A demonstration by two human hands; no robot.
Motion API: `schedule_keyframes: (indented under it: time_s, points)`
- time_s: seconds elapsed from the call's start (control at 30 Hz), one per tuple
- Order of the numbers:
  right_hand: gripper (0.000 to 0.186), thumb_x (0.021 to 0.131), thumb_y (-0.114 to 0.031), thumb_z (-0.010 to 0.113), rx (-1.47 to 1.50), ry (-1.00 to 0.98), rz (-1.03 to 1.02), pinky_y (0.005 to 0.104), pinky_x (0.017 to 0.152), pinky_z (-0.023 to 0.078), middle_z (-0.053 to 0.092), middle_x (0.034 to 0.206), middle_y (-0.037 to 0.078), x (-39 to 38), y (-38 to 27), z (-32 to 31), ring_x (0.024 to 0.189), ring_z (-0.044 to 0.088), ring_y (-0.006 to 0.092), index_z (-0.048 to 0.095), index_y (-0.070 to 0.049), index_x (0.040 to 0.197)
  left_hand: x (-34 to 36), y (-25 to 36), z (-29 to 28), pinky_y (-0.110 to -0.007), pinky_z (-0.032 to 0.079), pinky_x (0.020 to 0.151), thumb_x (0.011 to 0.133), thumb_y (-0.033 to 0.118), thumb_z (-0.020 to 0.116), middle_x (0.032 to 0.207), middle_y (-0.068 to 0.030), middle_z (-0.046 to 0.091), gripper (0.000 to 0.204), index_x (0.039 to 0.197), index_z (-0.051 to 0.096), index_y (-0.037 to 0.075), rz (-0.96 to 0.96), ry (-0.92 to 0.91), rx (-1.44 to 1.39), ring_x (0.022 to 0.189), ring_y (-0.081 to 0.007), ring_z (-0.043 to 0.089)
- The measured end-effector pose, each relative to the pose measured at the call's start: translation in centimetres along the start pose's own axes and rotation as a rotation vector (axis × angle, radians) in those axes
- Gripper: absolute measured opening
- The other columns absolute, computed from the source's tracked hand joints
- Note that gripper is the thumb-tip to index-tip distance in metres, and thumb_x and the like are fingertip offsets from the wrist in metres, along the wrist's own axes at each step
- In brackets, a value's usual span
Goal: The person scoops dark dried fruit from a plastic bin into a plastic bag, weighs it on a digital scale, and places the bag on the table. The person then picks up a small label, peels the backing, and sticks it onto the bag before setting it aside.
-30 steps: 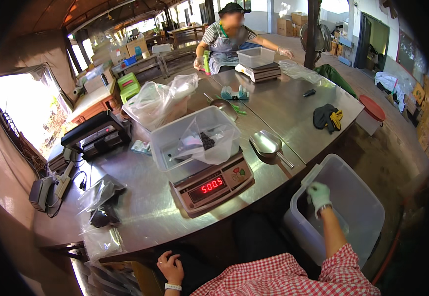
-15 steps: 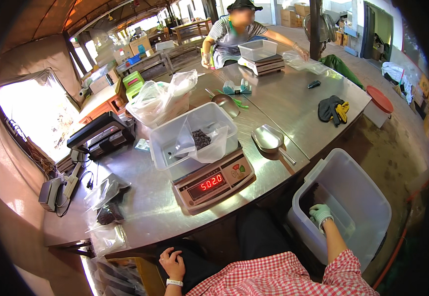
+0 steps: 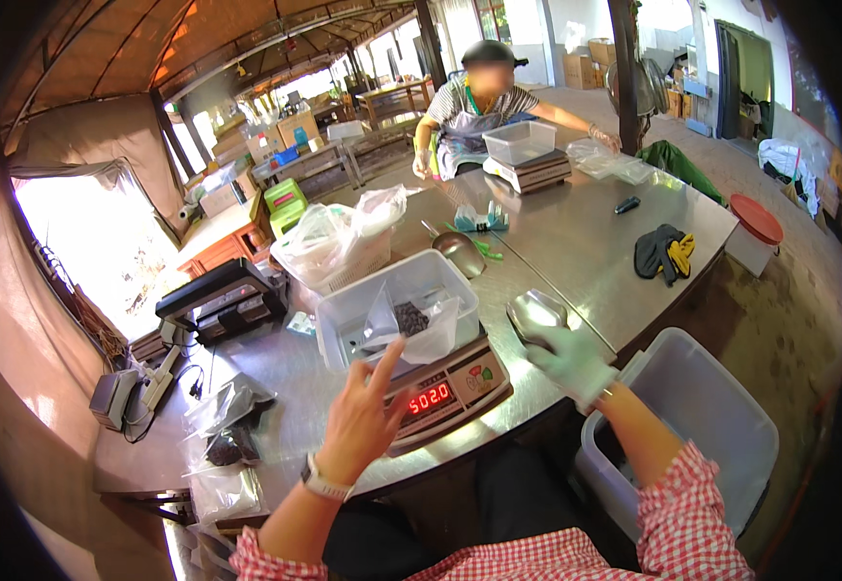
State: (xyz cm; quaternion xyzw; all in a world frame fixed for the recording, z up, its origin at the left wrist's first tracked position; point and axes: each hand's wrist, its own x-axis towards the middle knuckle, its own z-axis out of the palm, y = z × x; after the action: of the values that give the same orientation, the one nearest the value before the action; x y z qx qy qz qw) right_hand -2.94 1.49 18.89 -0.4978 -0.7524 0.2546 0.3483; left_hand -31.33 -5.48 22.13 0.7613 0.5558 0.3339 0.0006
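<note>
My bare left hand (image 3: 361, 414) is raised in front of the digital scale (image 3: 474, 380), index finger stretched toward the clear plastic bag (image 3: 433, 337). It holds nothing, and its fingers are apart. Dark, small pieces (image 3: 409, 318) lie in the bag, which stands inside a clear plastic tub (image 3: 336, 324) on the scale. My right hand (image 3: 572, 364), in a pale green glove, is over the table edge beside a metal scoop (image 3: 537, 308). Motion smears its fingers and it covers the scoop's handle, so I cannot tell whether it grips it.
A large translucent bin (image 3: 721, 387) stands at right below the table. Another scoop (image 3: 460, 254), a white basket with bags (image 3: 334, 252) and dark gloves (image 3: 661, 254) lie farther off. Filled bags (image 3: 232, 445) are at left. Across the table a person (image 3: 479, 116) sits behind another scale (image 3: 535, 172).
My left hand has risen from my lap to the front of the scale. My right hand has come up out of the bin to the scoop. The view has shifted slightly.
</note>
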Motion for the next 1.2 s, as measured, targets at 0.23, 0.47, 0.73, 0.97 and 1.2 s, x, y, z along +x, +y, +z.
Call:
schedule_keyframes:
  time_s: [0.23, 0.47, 0.73, 0.97, 1.2]
  points:
    - [0.029, 0.079, -0.024, 0.051, -0.642, -0.303, -0.192, 0.0379, 0.080, 0.048, 0.061, 0.102, 0.020, 16.8, -9.0, 6.7, 0.093, 0.060, 0.0307, 0.065, -0.008, 0.099, 10.8, -4.3, 0.5, -0.041, 0.050, 0.067, 0.074, 0.020, 0.059, 0.075, -0.0178, 0.063, 0.018, 0.086, 0.067, 0.009, -0.044, -0.250, 0.411, 0.072, -0.0340, 0.062]
    - [0.021, 0.081, -0.013, 0.050, -1.055, 0.003, -0.808, 0.0364, 0.071, 0.051, 0.065, 0.093, 0.013, 25.2, -20.2, 5.5, 0.083, 0.064, 0.0274, 0.069, -0.008, 0.089, 13.5, -10.7, -12.3, -0.027, 0.047, 0.051, 0.071, 0.006, 0.047, 0.061, -0.0113, 0.062, 0.025, 0.081, 0.070, 0.005, -0.270, 0.105, -0.119, 0.050, -0.0140, 0.058]
    - [0.017, 0.076, -0.008, 0.062, -0.503, 0.050, -1.532, 0.0245, 0.059, 0.050, 0.065, 0.083, 0.003, 20.9, -25.6, 12.7, 0.064, 0.059, 0.0100, 0.067, -0.005, 0.092, 3.1, -8.4, -22.5, -0.018, 0.034, 0.039, 0.074, 0.001, 0.042, 0.056, 0.0020, 0.052, 0.037, 0.105, 0.062, -0.001, -0.417, 0.115, -0.358, 0.042, -0.0036, 0.042]
    - [0.036, 0.081, -0.034, 0.058, 0.222, -0.524, -0.307, 0.0319, 0.072, 0.049, 0.061, 0.079, 0.011, 16.7, -18.2, 16.9, 0.077, 0.060, 0.0211, 0.061, -0.005, 0.102, -6.6, -13.7, -16.2, -0.023, 0.041, 0.045, 0.070, 0.006, 0.048, 0.056, -0.0032, 0.054, 0.042, 0.111, 0.059, -0.002, -0.599, 0.116, -0.440, 0.046, -0.0080, 0.048]
    - [0.030, 0.072, -0.020, 0.060, -0.911, -0.043, 0.262, 0.0403, 0.076, 0.048, 0.062, 0.094, 0.021, 19.3, -2.6, 10.2, 0.083, 0.060, 0.0332, 0.064, -0.004, 0.097, -13.1, -15.8, -11.3, -0.029, 0.046, 0.054, 0.070, 0.007, 0.048, 0.054, -0.0125, 0.055, 0.049, 0.118, 0.052, -0.003, -0.678, 0.238, -0.439, 0.049, -0.0150, 0.056]
